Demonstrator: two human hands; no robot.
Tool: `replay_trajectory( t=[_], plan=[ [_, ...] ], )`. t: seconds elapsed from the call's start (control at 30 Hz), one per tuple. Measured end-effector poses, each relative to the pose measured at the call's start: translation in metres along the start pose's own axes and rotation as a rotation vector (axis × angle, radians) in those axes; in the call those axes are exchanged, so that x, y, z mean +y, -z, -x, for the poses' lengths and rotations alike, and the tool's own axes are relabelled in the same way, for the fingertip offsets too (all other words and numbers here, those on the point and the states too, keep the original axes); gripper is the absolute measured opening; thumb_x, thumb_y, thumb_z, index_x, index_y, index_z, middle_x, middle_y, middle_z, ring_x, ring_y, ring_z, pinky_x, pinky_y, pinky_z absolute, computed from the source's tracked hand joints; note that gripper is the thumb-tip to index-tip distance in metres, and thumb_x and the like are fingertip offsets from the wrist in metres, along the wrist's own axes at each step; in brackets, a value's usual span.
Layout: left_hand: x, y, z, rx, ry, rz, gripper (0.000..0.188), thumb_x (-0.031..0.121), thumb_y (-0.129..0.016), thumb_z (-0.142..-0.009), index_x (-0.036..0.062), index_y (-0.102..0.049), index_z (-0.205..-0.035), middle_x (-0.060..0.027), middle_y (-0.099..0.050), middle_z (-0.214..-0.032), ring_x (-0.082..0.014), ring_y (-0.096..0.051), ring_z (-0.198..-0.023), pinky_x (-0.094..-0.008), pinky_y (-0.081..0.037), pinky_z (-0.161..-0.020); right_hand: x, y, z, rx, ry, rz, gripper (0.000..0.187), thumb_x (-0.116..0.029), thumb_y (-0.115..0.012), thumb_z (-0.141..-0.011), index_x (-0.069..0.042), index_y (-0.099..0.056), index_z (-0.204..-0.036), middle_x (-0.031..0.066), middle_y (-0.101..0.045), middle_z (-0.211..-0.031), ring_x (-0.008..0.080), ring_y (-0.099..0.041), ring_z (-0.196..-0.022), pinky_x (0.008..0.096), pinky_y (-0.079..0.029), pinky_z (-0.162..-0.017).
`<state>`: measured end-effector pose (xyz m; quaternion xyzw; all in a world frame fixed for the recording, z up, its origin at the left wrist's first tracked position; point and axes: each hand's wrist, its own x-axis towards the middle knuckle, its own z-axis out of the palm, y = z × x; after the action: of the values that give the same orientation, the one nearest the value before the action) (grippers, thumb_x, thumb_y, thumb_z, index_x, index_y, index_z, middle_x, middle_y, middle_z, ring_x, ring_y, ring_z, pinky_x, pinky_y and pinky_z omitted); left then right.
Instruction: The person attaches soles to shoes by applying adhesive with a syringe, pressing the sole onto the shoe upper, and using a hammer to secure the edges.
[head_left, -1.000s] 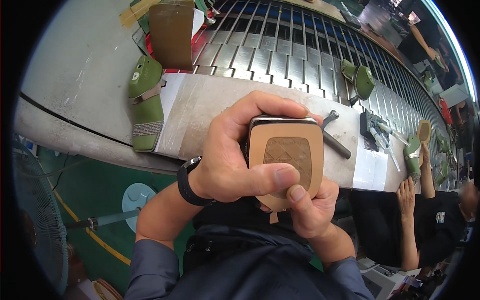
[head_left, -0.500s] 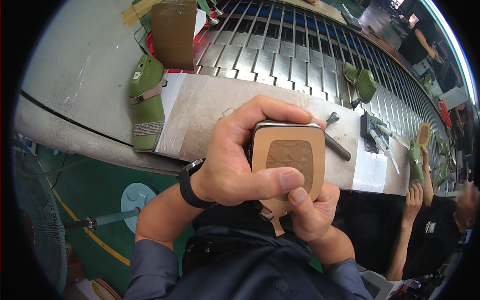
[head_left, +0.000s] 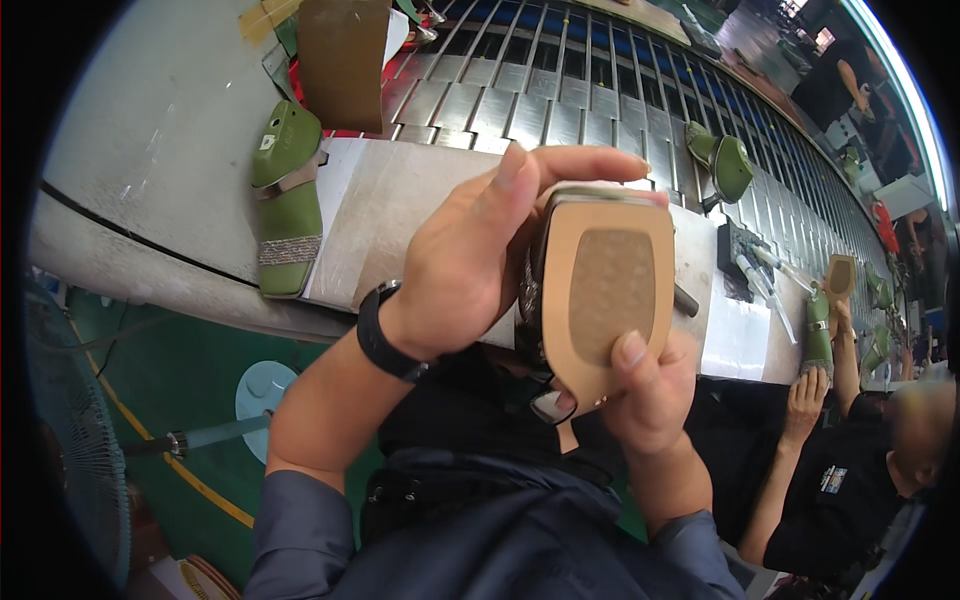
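Observation:
A sandal (head_left: 615,290) is held sole up in front of me, with a tan bottom and a brown textured panel in its middle. Shiny strap material shows along its left side, and a narrow tan tail hangs at the near end. My right hand (head_left: 655,400) grips the sandal's near right part, thumb pressed on the sole. Beside the sandal's left side my left hand (head_left: 455,260) is open, its thumb raised and fingers stretched past the far edge. Whether those fingers touch the sandal is hidden.
A green shoe last (head_left: 290,220) with straps lies at the bench's left. Another green last (head_left: 722,165) rests on the slatted metal conveyor (head_left: 530,115). A dark holder (head_left: 738,260) with brushes stands right. A co-worker's hand (head_left: 805,400) is farther right; a fan (head_left: 75,430) is lower left.
My left thumb has lifted off the sole and the left fingers have straightened. The sandal has shifted slightly right and up, and turned a little, in my right hand.

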<state>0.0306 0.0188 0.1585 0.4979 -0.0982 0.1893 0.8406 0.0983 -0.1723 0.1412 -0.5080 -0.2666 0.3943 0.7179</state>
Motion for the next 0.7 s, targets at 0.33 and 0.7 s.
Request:
replay_trajectory(
  t=[0.33, 0.7],
  plan=[
    [-0.01, 0.007, -0.021, 0.031, -0.041, -0.015, 0.053, 0.042, -0.042, -0.114, -0.0033, -0.06, -0.134, -0.011, -0.07, -0.123, -0.0147, -0.066, -0.114, -0.0295, -0.053, -0.101, -0.005, 0.012, -0.019, 0.018, 0.033, -0.038, 0.04, -0.028, -0.056, -0.109, 0.01, -0.065, -0.117, 0.0197, -0.075, -0.096, 0.0218, -0.075, -0.075, 0.0314, -0.065, -0.063],
    [-0.017, 0.025, -0.029, -0.079, -0.132, -0.214, 0.061, 0.042, -0.051, -0.11, -0.0044, -0.044, -0.148, -0.0133, -0.067, -0.13, -0.0161, -0.066, -0.118, -0.0304, -0.053, -0.101, -0.003, 0.023, -0.032, 0.03, 0.082, -0.008, 0.038, -0.026, -0.055, -0.109, 0.01, -0.064, -0.118, 0.0186, -0.074, -0.095, 0.0216, -0.075, -0.073, 0.0297, -0.064, -0.06]
  ],
)
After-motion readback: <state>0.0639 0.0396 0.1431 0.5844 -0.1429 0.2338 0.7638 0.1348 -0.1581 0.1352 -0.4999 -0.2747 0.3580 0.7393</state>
